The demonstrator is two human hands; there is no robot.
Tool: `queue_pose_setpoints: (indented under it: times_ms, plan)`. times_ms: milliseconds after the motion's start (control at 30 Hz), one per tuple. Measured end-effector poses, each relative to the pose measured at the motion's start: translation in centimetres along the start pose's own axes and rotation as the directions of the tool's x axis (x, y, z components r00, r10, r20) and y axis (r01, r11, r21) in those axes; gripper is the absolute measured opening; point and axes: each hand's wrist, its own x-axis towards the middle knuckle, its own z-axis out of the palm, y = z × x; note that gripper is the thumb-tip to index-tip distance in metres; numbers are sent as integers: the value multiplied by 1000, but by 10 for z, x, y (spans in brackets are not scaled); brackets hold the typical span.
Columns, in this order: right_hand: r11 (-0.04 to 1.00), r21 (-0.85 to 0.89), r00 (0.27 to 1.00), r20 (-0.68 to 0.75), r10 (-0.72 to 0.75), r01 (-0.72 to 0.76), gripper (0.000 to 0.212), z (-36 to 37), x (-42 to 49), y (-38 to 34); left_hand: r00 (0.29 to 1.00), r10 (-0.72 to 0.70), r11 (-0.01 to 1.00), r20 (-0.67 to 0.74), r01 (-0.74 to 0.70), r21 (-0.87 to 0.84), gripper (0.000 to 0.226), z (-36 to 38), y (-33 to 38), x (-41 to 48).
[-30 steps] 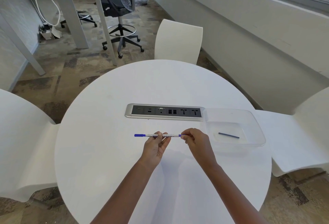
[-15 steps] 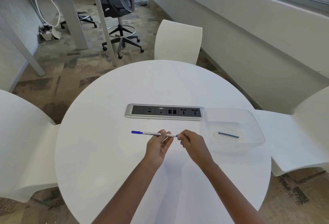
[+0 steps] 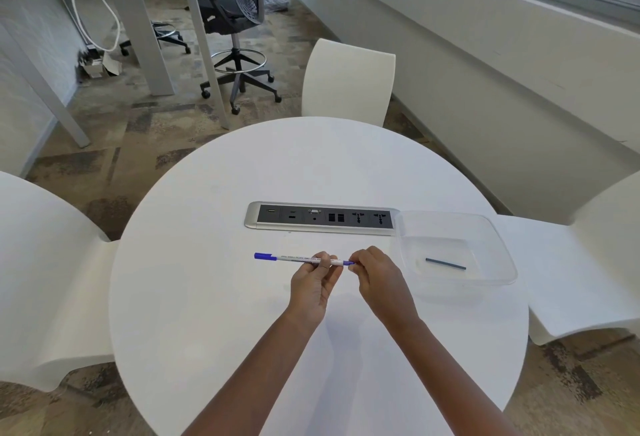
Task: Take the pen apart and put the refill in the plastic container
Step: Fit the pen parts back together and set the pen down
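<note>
Barely started from what I see: my left hand (image 3: pixel 313 283) pinches the pen (image 3: pixel 301 258) mid-barrel, right hand (image 3: pixel 375 271) clamps its 3 o'clock tip, one dark stick (image 3: pixel 445 264) already in the container (image 3: pixel 498 238).

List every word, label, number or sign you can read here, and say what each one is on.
Nothing here can be read for certain.
Pen barrel: one line of small dark print along the white body, too small and blurred to read.
Socket panel set into the table: ports and outlets only, no legible lettering.
Plastic container and the dark stick lying in it: no markings visible.
</note>
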Motion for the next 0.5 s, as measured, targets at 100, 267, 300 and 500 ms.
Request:
queue_pose_setpoints:
  times_ms: [100, 267, 300, 500]
  plan:
    - [999, 15, 999, 16, 28, -28, 14, 0, 1, 0, 1000, 13, 1000, 18, -14, 17, 12, 4, -1, -2]
    - [972, 151, 979, 124, 162, -180, 19, -3, 4, 2, 998, 46, 997, 46, -49, 57, 13, 5, -2, -1]
    - [952, 204, 968, 159, 196, -226, 21, -3, 5, 2, 997, 51, 997, 50, -54, 56, 14, 5, -2, -1]
    - [944, 240, 970, 140, 197, -227, 14, -3, -1, 5, 996, 65, 997, 65, -68, 37, 13, 5, -3, -1]
